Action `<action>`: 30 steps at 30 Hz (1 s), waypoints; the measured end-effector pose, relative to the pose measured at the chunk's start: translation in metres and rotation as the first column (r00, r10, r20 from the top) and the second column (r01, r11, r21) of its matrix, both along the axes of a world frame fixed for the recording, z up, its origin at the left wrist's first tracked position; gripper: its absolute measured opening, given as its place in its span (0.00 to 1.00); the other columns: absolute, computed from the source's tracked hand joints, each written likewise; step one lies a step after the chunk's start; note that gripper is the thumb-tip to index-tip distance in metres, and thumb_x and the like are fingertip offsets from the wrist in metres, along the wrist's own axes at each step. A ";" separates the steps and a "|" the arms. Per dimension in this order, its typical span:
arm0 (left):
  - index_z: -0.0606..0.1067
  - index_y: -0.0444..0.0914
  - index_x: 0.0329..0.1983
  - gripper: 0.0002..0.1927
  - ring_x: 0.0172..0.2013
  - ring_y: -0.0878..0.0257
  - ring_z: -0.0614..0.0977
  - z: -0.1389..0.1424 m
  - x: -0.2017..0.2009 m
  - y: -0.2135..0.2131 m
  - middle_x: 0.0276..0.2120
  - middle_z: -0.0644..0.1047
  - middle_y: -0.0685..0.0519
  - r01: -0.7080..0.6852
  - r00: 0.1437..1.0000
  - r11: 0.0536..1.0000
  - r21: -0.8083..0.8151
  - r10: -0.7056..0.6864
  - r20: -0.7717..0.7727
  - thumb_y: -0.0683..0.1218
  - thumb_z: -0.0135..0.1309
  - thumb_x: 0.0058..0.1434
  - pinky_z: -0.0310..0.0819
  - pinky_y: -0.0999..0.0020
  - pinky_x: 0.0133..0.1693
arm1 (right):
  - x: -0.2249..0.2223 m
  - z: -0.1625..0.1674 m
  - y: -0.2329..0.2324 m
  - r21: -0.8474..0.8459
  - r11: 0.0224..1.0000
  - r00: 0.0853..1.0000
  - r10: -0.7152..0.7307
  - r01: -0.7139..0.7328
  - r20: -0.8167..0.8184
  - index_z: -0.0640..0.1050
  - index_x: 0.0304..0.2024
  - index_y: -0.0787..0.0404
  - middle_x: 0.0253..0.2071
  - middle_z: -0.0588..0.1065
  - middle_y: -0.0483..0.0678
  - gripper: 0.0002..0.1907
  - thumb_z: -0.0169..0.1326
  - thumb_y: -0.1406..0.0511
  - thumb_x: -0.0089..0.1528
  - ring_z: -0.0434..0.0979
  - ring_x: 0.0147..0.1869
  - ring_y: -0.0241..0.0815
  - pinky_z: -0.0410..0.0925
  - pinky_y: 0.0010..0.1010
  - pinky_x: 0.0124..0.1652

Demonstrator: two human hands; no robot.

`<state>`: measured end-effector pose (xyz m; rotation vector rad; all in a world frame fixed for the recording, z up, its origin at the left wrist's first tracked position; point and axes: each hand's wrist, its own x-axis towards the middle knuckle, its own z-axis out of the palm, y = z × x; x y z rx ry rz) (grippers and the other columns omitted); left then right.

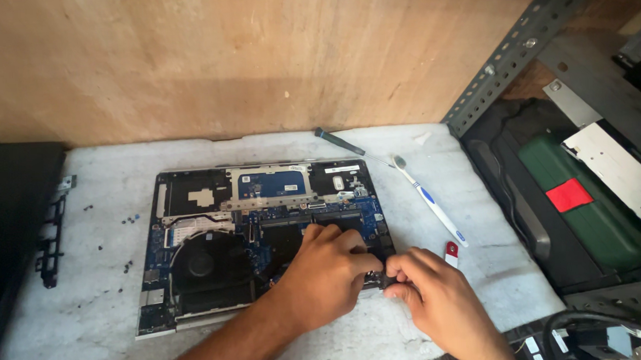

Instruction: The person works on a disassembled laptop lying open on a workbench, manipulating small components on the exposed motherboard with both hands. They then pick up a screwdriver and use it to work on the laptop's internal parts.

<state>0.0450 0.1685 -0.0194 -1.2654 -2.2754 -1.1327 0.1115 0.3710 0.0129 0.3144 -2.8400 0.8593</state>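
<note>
An opened laptop base [192,207] lies on the white padded bench, its blue circuit board, black fan [202,264] and metal frames exposed. My left hand [324,273] rests palm down over the board's near right part, fingers curled at the corner. My right hand [430,297] sits just beside it at the laptop's near right corner, fingertips pinched on a small black part [385,279] there. The two hands touch at the fingertips. What lies beneath my left palm is hidden.
A white and blue toothbrush [429,200] and a dark screwdriver [339,141] lie right of the laptop. A small red and white item [451,252] is near my right hand. Loose screws [129,220] dot the mat at left, beside a black bracket [51,238]. Metal shelving [516,45] stands at right.
</note>
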 end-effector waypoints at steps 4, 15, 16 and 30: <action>0.83 0.46 0.37 0.13 0.39 0.53 0.75 -0.002 0.000 0.000 0.35 0.77 0.55 -0.003 1.000 1.000 0.013 0.002 0.015 0.38 0.59 0.50 0.63 0.55 0.46 | 0.004 -0.018 0.003 0.018 1.000 0.987 0.003 -0.001 -0.159 0.76 0.39 0.62 0.35 0.76 0.49 0.14 0.66 0.69 0.53 0.79 0.36 0.50 0.70 0.38 0.33; 0.81 0.44 0.41 0.12 0.43 0.52 0.74 0.005 -0.008 -0.002 0.40 0.74 0.50 0.086 0.994 0.978 -0.191 -0.098 -0.054 0.42 0.51 0.57 0.61 0.52 0.50 | 0.008 -0.058 0.022 -0.218 0.942 0.966 -0.256 0.256 0.030 0.81 0.46 0.60 0.32 0.76 0.42 0.22 0.70 0.69 0.49 0.69 0.26 0.32 0.66 0.22 0.27; 0.81 0.44 0.42 0.12 0.43 0.53 0.74 0.006 -0.010 -0.002 0.39 0.74 0.51 0.109 0.991 0.969 -0.221 -0.124 -0.058 0.42 0.51 0.58 0.61 0.52 0.51 | 0.007 -0.058 0.025 -0.211 0.947 0.970 -0.239 0.241 0.035 0.81 0.45 0.61 0.33 0.76 0.42 0.21 0.70 0.69 0.49 0.68 0.26 0.31 0.66 0.21 0.28; 0.81 0.46 0.48 0.22 0.46 0.52 0.71 0.005 -0.012 0.000 0.41 0.73 0.54 0.116 0.993 0.978 -0.173 -0.115 0.013 0.38 0.52 0.51 0.58 0.50 0.50 | 0.012 -0.048 0.029 -0.337 0.926 0.982 -0.186 0.169 -0.018 0.84 0.39 0.63 0.39 0.78 0.44 0.07 0.57 0.74 0.60 0.75 0.35 0.32 0.68 0.21 0.33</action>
